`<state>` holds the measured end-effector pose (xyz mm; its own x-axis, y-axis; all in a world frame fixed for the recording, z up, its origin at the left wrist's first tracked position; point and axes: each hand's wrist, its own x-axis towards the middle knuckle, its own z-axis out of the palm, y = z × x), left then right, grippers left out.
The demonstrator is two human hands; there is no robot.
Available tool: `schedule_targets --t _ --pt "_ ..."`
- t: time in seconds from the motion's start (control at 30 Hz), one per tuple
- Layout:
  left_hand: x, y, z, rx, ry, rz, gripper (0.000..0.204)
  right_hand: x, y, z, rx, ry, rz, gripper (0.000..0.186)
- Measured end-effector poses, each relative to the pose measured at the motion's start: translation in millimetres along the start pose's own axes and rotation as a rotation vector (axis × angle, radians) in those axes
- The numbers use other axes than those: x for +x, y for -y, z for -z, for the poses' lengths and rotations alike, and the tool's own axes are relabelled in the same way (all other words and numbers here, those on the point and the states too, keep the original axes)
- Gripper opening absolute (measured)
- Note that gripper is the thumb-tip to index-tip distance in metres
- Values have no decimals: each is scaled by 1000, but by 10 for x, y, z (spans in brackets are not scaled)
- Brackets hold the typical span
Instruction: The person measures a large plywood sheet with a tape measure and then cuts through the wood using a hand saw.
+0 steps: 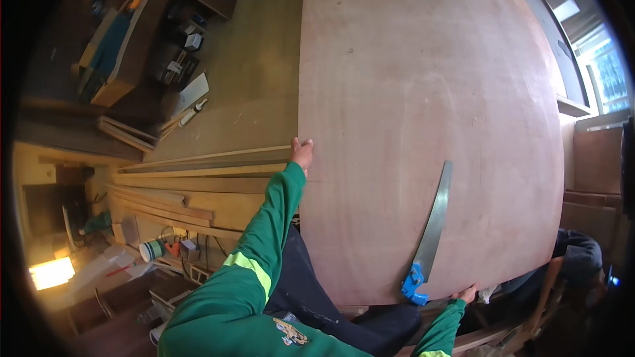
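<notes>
A large reddish-brown plywood sheet [377, 112] stretches from just before me to the far side. My left hand [301, 153] grips its left edge, closed with the thumb and fingers around the rim. At the near edge, toward the right, my right hand [467, 293] is closed on the same sheet, its fingers partly hidden by the board. A handsaw [436, 225] with a blue handle lies on the sheet between my hands, nearer the right one. Its blade points away from me and neither hand touches it.
Long wooden strips [198, 173] lie to the left of the sheet. Beyond them, a sealant tube [192, 112] rests on a brownish board [251, 66]. A striped bucket [152, 250] and loose wood stand lower left. A window [608, 69] is at the far right.
</notes>
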<state>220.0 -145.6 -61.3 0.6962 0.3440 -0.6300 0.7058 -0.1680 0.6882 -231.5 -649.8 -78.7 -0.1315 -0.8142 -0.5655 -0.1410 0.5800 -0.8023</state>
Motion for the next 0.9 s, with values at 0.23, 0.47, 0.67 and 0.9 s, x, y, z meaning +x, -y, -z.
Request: schedule_targets --t 0.23,0.47,0.67,0.9 --pt "301 231 141 264 -89 -216 74 -231 183 -412 -120 -30 46 57" --pt "-837 1083 98 271 -134 -86 83 -166 293 -741 -149 21 51 58" --pt "-790 1051 -33 89 -250 -89 71 -29 409 -1263 -82 134 -26 53" --pt "-209 541 -360 -77 -319 -184 36 496 457 -1877 -47 202 155 47"
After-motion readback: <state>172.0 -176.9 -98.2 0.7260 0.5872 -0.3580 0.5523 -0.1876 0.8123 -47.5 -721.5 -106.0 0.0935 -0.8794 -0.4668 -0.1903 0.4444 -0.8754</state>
